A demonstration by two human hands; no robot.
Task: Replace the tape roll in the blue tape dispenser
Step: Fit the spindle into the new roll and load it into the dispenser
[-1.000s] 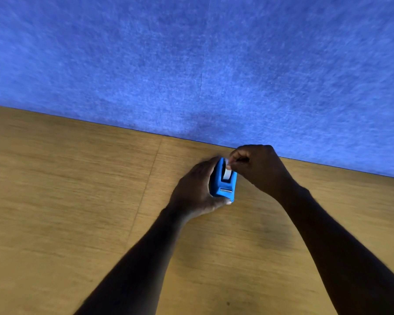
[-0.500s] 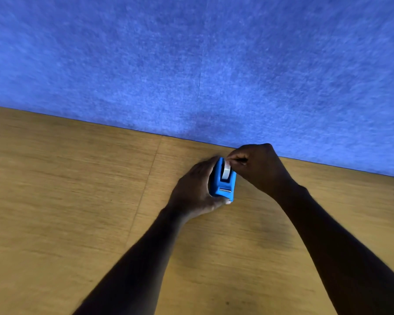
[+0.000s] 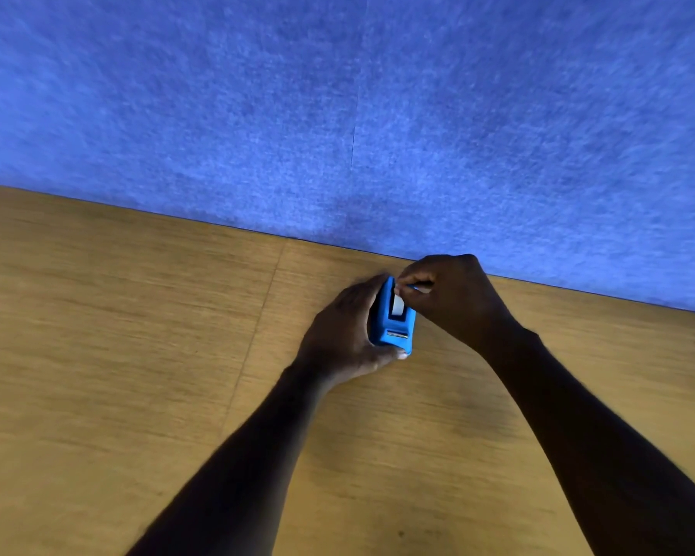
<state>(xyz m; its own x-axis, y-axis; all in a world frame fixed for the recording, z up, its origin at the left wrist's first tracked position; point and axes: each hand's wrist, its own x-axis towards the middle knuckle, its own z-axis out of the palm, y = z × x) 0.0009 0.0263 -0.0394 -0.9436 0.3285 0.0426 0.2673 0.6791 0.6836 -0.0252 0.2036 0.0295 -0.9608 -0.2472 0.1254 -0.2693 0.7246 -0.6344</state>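
Note:
The blue tape dispenser point(image 3: 394, 329) stands on the wooden table, its metal cutter facing me. My left hand point(image 3: 344, 331) wraps around its left side and holds it steady. A white tape roll point(image 3: 398, 307) sits in the slot on top. My right hand point(image 3: 452, 298) comes in from the right with its fingertips pinched at the top of the roll. The far end of the dispenser is hidden behind both hands.
The wooden table point(image 3: 137, 355) runs across the lower half of the view, with a seam left of my hands. A blue felt partition point(image 3: 338, 114) rises straight behind the dispenser, close to my right knuckles.
The white tape roll sits a little lower in the dispenser than one second ago. Both hands have stayed almost in place.

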